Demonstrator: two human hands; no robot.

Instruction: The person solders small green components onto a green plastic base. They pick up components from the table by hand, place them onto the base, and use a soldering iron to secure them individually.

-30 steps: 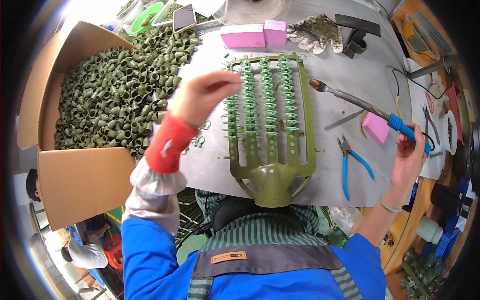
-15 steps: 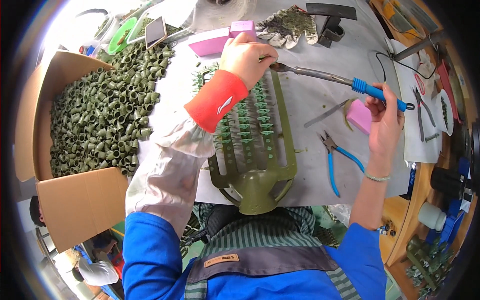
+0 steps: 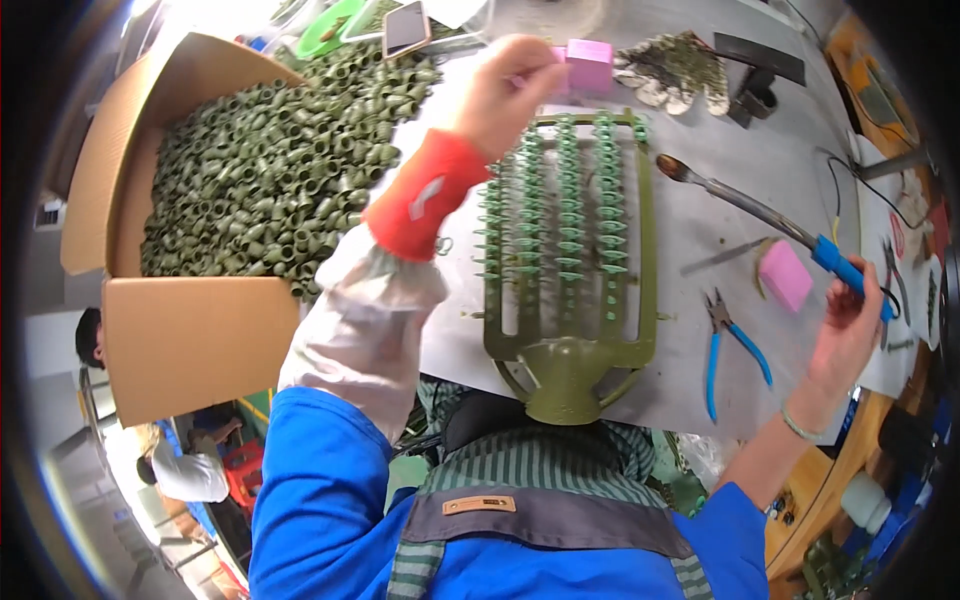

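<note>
My left hand [image 3: 510, 85], slightly blurred, is raised above the far left end of an olive-green rack-like frame [image 3: 647, 260]. Its fingers are pinched together, and whatever they hold is hidden. On the right, my right hand [image 3: 850, 325] grips the blue handle of a soldering iron [image 3: 765, 215] with a long metal shaft and a flattened brown tip. That tip points up and left, past the frame's right side and apart from it. Rows of small light-green pieces [image 3: 570, 200] line the frame's bars. Its cup-shaped end [image 3: 565, 380] faces me at the table edge.
A cardboard box [image 3: 200, 330] full of small olive-green cups [image 3: 270, 180] stands on the left. Blue-handled cutters [image 3: 735, 345], a pink block [image 3: 785, 275] and a flat blade [image 3: 722, 257] lie right of the frame. Behind are another pink block [image 3: 590, 65], a stained glove [image 3: 675, 70] and a phone [image 3: 405, 28].
The iron's tip has parted from my left hand, and my right hand has moved right and lower. My left hand has shifted toward the far left of the frame. The whole view has also shifted.
</note>
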